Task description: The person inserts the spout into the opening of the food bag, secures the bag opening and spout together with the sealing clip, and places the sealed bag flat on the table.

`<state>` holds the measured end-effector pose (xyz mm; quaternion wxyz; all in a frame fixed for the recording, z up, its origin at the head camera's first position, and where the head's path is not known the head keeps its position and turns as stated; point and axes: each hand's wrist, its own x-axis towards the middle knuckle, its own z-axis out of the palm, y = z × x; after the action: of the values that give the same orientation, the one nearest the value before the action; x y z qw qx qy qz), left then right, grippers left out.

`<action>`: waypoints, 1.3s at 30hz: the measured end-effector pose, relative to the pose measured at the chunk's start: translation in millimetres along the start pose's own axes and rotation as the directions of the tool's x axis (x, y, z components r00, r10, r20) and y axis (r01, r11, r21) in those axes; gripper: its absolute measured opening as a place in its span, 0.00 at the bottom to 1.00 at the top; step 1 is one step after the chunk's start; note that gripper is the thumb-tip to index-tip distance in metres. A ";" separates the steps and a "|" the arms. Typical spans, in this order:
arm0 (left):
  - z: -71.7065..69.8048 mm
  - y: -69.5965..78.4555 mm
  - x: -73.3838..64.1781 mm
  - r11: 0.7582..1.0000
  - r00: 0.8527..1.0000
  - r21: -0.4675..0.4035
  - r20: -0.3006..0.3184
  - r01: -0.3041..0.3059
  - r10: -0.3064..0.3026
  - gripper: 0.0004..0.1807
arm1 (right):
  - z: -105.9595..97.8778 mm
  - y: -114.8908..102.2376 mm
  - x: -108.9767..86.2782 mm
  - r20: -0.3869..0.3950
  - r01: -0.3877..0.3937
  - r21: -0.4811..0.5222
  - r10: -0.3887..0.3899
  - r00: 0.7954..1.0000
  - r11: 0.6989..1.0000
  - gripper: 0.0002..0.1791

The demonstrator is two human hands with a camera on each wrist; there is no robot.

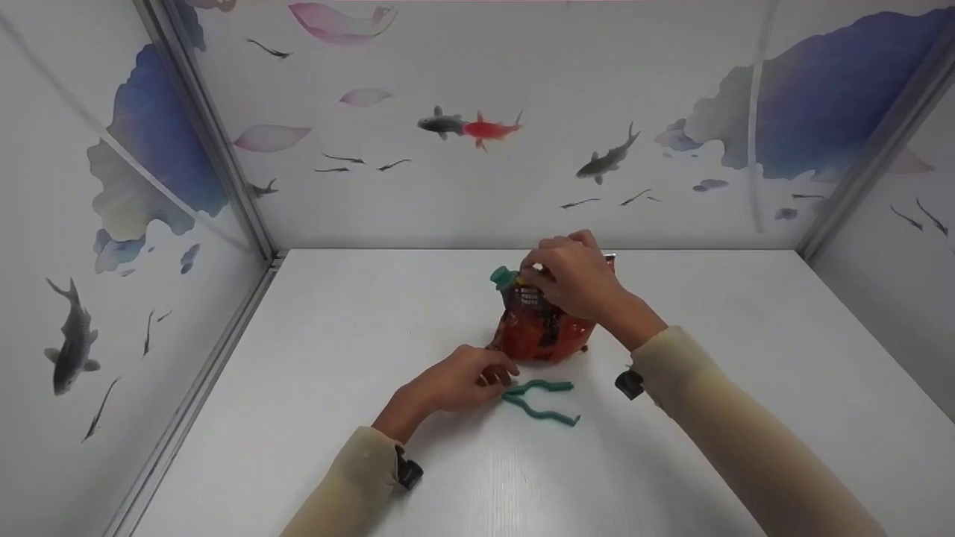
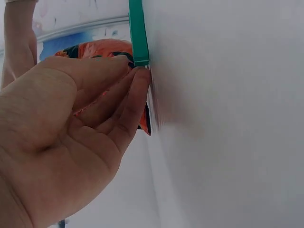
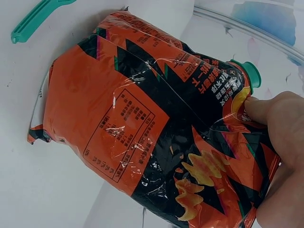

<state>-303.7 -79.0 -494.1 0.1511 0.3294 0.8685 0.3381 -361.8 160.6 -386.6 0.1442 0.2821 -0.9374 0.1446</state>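
My right hand [image 1: 571, 272] grips the top of an orange-and-black snack bag [image 3: 109, 118]. In the right wrist view the thumb presses the bag's printed upper edge and the other fingers are mostly hidden. The bag stands tilted, its lower end at the white table. Left of it, my left hand [image 1: 466, 377] is low over the table with fingers curled. Its thumb and fingertips pinch the joined end of a green bag clip [image 1: 541, 421], whose two wavy arms spread apart to the right. Part of the clip [image 2: 138, 33] shows edge-on in the left wrist view.
A green cap-like piece [image 1: 503, 277] shows beside the bag's top left. The white table [image 1: 336, 321] ends at a back wall [image 1: 462, 201] printed with fish and petals. Metal-framed side panels stand left and right. Each sleeve carries a small black device [image 1: 629, 384].
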 end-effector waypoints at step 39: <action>-1.6 -6.3 -11.3 0.998 0.994 0.017 -0.095 -0.058 0.060 0.11 | -5.3 5.3 -7.9 -0.030 0.022 0.003 -0.022 0.999 1.000 0.07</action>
<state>-299.0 -90.9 -496.8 0.0971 0.3395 0.8670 0.3516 -357.5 170.6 -385.5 0.1595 0.2906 -0.9317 0.1487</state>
